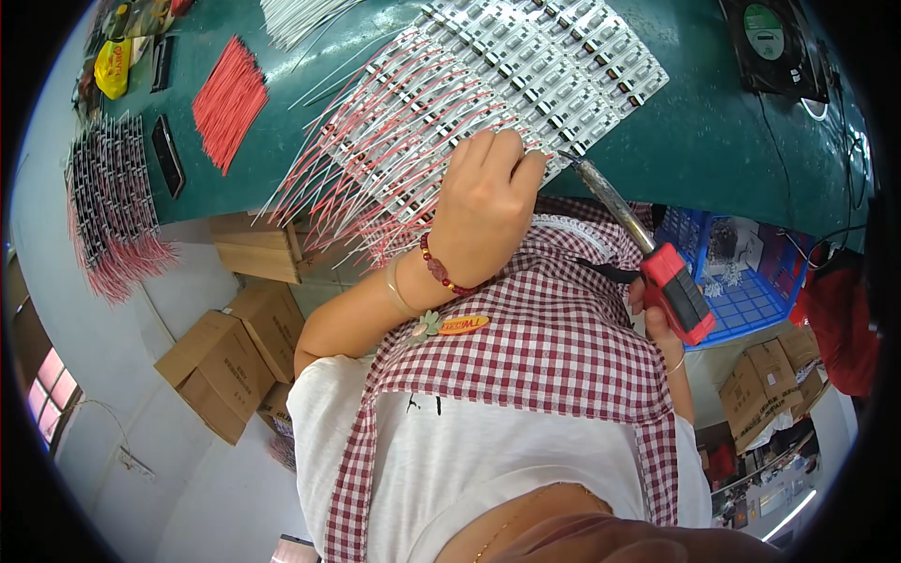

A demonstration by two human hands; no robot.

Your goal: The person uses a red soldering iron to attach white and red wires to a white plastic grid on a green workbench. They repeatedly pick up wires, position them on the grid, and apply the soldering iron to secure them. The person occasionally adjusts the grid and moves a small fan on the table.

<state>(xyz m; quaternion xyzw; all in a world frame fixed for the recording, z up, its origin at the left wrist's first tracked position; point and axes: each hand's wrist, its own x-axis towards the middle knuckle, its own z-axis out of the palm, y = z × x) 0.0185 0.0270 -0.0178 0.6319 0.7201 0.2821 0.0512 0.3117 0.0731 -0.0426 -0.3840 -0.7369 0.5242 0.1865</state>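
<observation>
My right hand (659, 324) grips the red and black handle of a soldering iron (678, 291). Its metal barrel slants up and left, and the dark tip reaches the near edge of a panel of small white parts (511, 75) set in rows. Close beside that tip, my left hand (488, 202) rests at the panel's near edge with its fingers curled together. Whatever the fingertips pinch is hidden behind the hand. Thin red wires and white wires (375, 131) run from the panel's left portion and hang over the table edge.
On the green table (694, 141) lie a red wire bundle (228, 103), a white wire bundle (300, 17), a dark phone-like slab (168, 155) and wired parts (113, 188). A black fan-like device (774, 42) sits far right. Below are a blue basket (751, 305) and cardboard boxes (225, 366).
</observation>
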